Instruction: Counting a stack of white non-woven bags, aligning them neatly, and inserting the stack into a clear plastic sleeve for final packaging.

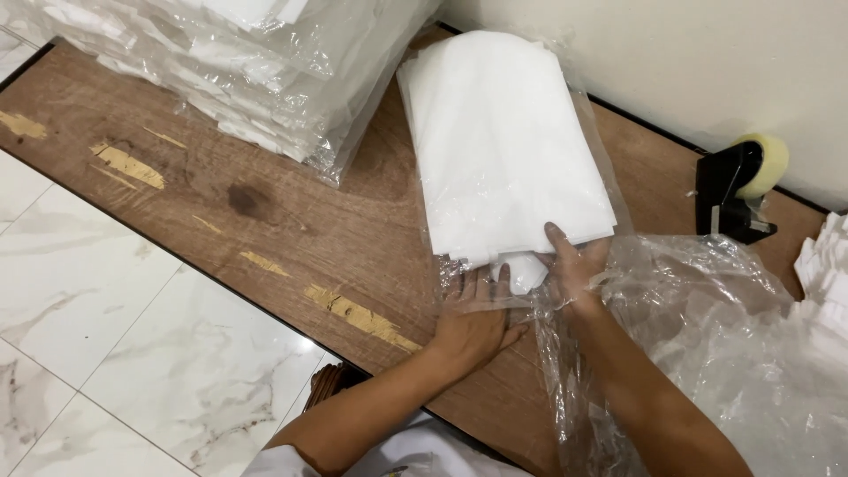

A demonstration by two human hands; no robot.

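A stack of white sheets (503,141) is seen half inside a clear plastic bag (707,336) on a wooden board (265,212); the left hand (473,322) is laid open and flat on the bag's edge; the right hand (574,261), inside the bag, is closed on the stack's near end; wrapped bundles (247,62) and a tape dispenser (738,190) are seen behind.

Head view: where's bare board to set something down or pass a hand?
Free: the brown board left of the bagged white stack, below the wrapped pile. Crowded: right side, with loose plastic, tape dispenser, and both hands.
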